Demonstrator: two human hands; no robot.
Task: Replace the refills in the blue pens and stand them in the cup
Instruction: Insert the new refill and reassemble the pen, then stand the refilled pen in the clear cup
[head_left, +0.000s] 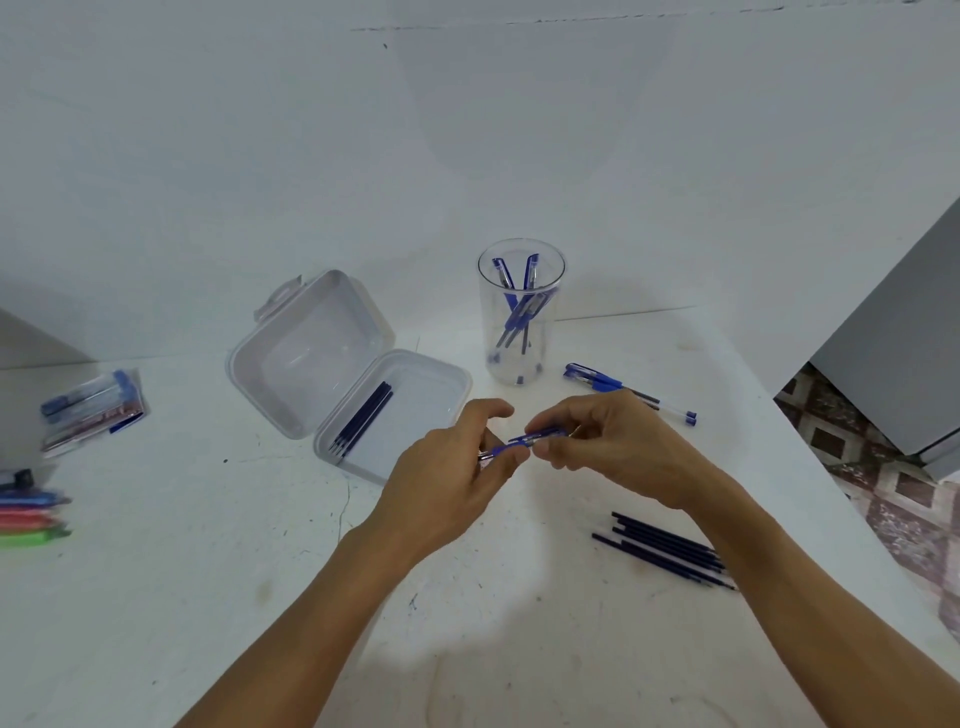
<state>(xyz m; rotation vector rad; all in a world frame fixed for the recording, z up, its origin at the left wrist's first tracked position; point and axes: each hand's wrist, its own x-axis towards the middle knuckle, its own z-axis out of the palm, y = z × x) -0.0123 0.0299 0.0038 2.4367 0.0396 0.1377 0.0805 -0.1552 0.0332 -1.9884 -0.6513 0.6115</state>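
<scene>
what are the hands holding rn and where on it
Both hold one blue pen above the table. The left hand pinches its left end and the right hand pinches its right end; only a short middle stretch shows between them.

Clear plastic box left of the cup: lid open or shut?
Open. The lid is swung back off the box, and dark refills lie exposed in its uncovered base.

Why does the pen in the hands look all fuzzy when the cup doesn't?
Head view: the pen, pinched by the left hand and right hand, looks smeared, probably motion blur; the cup is sharper; the packets at the left edge look soft, likely the wide lens.
</scene>
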